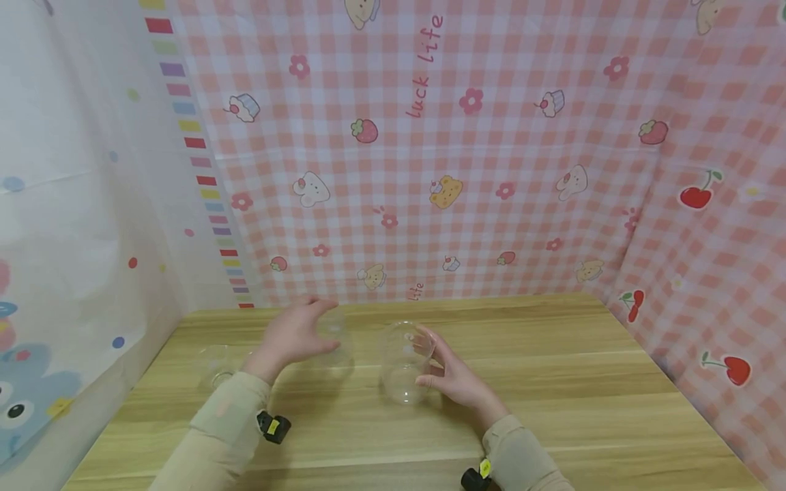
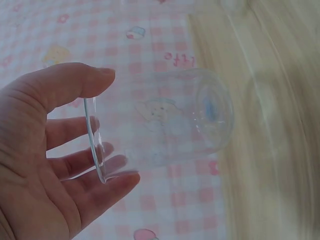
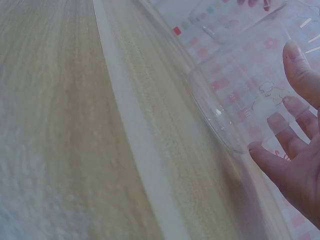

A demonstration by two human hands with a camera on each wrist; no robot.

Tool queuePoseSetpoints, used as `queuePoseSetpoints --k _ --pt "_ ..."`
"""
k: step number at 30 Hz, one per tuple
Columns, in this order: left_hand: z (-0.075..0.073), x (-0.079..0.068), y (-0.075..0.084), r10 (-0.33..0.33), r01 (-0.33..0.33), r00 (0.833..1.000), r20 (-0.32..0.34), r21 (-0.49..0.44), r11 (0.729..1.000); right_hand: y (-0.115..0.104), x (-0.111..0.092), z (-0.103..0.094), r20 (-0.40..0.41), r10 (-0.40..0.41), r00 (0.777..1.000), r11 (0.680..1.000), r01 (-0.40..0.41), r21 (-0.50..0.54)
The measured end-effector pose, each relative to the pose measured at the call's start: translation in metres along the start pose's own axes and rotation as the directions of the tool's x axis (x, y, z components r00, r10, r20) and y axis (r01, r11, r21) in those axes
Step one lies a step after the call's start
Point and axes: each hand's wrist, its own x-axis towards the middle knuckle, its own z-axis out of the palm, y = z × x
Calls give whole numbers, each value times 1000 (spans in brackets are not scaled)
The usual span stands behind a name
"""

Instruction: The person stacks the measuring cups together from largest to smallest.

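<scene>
Third clear vessel (image 1: pixel 213 356) left of the left hand (image 1: pixel 297 335), forearm partly in the way. Wooden tabletop (image 1: pixel 393 443) below both hands; checked cloth (image 1: pixel 405 164) beyond. Left hand grasps clear cup (image 2: pixel 167 117) by the rim, base away from palm. Right hand (image 1: pixel 456 376) grips side of clear jar (image 1: pixel 402 372), immediately left of its fingers.
</scene>
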Motion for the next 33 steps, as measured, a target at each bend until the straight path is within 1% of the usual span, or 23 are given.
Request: queuePoseSetpoints --k 5,8,13,18,26,33 --pt "-6 -2 12 10 -10 1000 20 -10 1000 0 0 0 -1 5 1000 1000 -5 9" --pt "-8 -2 17 34 -33 999 23 -13 999 -1 0 0 -3 4 1000 1000 -4 11" --pt "-10 -3 23 71 -71 997 10 -11 997 0 0 0 -3 -1 1000 1000 1 12" --pt "-15 -3 27 93 -93 996 5 -5 996 1 0 0 2 -14 1000 1000 14 15" --pt "-28 -4 37 103 -103 995 5 -15 995 2 0 0 7 -20 1000 1000 20 20" --pt "-37 -2 41 112 -112 994 -3 2 994 2 0 0 3 -8 1000 1000 8 9"
